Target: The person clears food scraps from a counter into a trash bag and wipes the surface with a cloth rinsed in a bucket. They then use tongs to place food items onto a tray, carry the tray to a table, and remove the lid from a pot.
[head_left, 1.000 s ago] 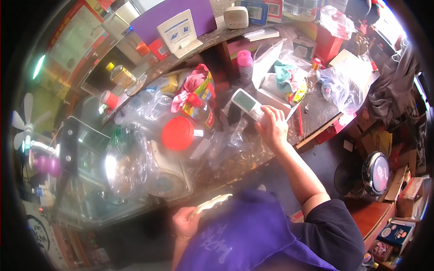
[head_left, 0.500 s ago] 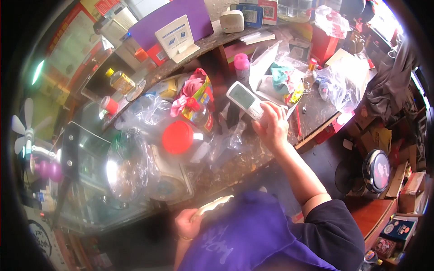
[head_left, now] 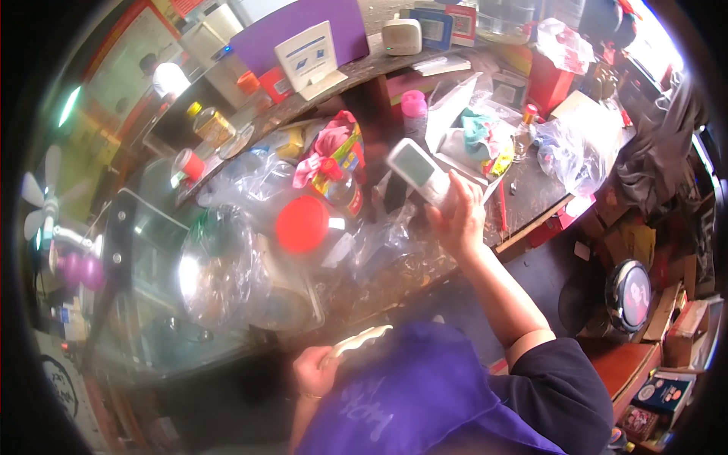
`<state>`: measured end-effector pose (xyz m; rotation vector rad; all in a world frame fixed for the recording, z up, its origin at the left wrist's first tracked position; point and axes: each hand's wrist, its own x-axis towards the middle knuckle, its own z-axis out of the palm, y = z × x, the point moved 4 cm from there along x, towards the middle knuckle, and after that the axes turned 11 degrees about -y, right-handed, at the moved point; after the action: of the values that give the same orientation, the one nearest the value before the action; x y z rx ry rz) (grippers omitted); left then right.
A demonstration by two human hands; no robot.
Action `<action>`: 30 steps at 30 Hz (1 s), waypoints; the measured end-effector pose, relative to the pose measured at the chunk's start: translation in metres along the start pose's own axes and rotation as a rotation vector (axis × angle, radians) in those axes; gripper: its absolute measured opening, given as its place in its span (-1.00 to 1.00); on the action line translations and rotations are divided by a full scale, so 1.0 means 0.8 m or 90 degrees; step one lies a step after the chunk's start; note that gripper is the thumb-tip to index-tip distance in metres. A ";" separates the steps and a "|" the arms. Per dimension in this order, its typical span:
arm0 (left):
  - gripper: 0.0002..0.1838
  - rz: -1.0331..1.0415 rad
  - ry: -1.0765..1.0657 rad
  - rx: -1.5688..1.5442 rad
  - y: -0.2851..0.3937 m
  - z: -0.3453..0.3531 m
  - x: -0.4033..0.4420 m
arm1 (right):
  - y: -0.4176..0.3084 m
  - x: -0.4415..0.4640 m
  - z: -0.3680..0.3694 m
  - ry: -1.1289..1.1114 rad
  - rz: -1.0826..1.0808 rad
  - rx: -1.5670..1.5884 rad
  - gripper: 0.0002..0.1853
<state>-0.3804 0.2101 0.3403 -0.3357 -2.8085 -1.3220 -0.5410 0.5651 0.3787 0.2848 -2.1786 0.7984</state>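
Observation:
My right hand (head_left: 459,220) is closed round the lower end of a white air-conditioner remote control (head_left: 418,173). It holds the remote over the cluttered counter, its grey display facing up and its buttons mostly covered by my fingers. Low in front of my body, my left hand (head_left: 315,371) grips a pale, wavy-edged item (head_left: 360,341), whose kind I cannot make out. That item lies against the purple apron (head_left: 409,379). Around the remote are a pink-capped bottle (head_left: 414,114), a teal cloth (head_left: 479,133) and a red pen (head_left: 502,206).
A red-lidded jar (head_left: 302,224) and crumpled clear plastic bags (head_left: 220,265) crowd the counter's left part. A glass bottle with a red cap (head_left: 525,133) stands near another plastic bag (head_left: 576,152). A round black stool (head_left: 631,296) is at the right, beside cardboard boxes (head_left: 690,330).
The view has shifted slightly, moving the counter's things a little rightward. My right hand has turned the remote a little, and its fingers now cover more of the buttons. My left hand stays put.

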 end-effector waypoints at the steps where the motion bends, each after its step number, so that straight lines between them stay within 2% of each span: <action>1: -0.81 0.000 -0.002 0.011 0.003 -0.003 0.000 | 0.008 -0.010 0.009 -0.033 0.066 -0.010 -0.27; 2: -0.81 -0.001 -0.001 0.021 0.007 -0.006 0.000 | 0.027 -0.030 0.026 -0.083 0.185 0.027 -0.26; 4: -0.81 -0.025 0.036 0.011 0.009 -0.012 -0.004 | 0.077 -0.092 0.058 -0.155 0.274 0.027 -0.28; 5: -0.82 -0.028 0.033 0.009 0.007 -0.014 -0.008 | 0.094 -0.118 0.064 -0.244 0.362 -0.042 -0.28; 7: -0.81 -0.049 0.058 -0.003 0.001 -0.016 -0.019 | 0.097 -0.132 0.063 -0.331 0.474 -0.096 -0.28; 12: -0.81 -0.096 0.078 0.074 0.015 -0.042 -0.059 | 0.121 -0.164 0.090 -0.407 0.485 -0.306 -0.30; 14: -0.81 -0.169 0.127 0.032 0.005 -0.057 -0.086 | 0.099 -0.153 0.086 -0.301 0.358 -0.298 -0.29; 16: -0.81 -0.209 0.145 -0.020 -0.010 -0.079 -0.114 | 0.046 -0.133 0.074 -0.118 0.042 -0.229 -0.35; 17: -0.81 -0.268 0.227 -0.218 -0.025 -0.087 -0.134 | -0.048 -0.094 0.058 -0.071 -0.048 -0.238 -0.37; 18: -0.82 -0.314 0.303 -0.422 -0.045 -0.088 -0.152 | -0.079 -0.093 0.063 -0.030 -0.118 -0.224 -0.41; 19: -0.81 -0.324 0.381 -0.537 -0.071 -0.095 -0.175 | -0.115 -0.090 0.074 -0.032 -0.140 -0.112 -0.40; 20: -0.78 -0.278 0.470 -0.667 -0.095 -0.106 -0.197 | -0.159 -0.090 0.089 -0.034 -0.161 0.003 -0.40; 21: -0.75 -0.273 0.579 -0.666 -0.125 -0.124 -0.224 | -0.221 -0.089 0.094 -0.073 -0.235 0.066 -0.31; 22: -0.72 -0.270 0.686 -0.662 -0.160 -0.143 -0.254 | -0.260 -0.108 0.128 -0.019 -0.218 0.097 -0.40; 24: -0.68 -0.216 0.852 -0.755 -0.225 -0.188 -0.315 | -0.355 -0.137 0.166 -0.158 -0.420 0.214 -0.42; 25: -0.63 -0.154 0.936 -0.779 -0.250 -0.216 -0.342 | -0.394 -0.156 0.191 -0.191 -0.428 0.220 -0.44; 26: -0.56 -0.127 0.988 -0.826 -0.275 -0.243 -0.372 | -0.435 -0.176 0.219 -0.221 -0.435 0.224 -0.46; 28: -0.48 -0.172 1.075 -0.881 -0.335 -0.296 -0.441 | -0.520 -0.204 0.258 -0.311 -0.428 0.275 -0.48; 30: -0.47 -0.165 1.083 -0.964 -0.361 -0.347 -0.485 | -0.599 -0.224 0.296 -0.346 -0.416 0.308 -0.48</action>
<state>-0.0799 -0.2525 0.2572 0.7944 -0.2909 -1.9062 -0.3530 0.0347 0.3444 1.5169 -2.1068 0.9103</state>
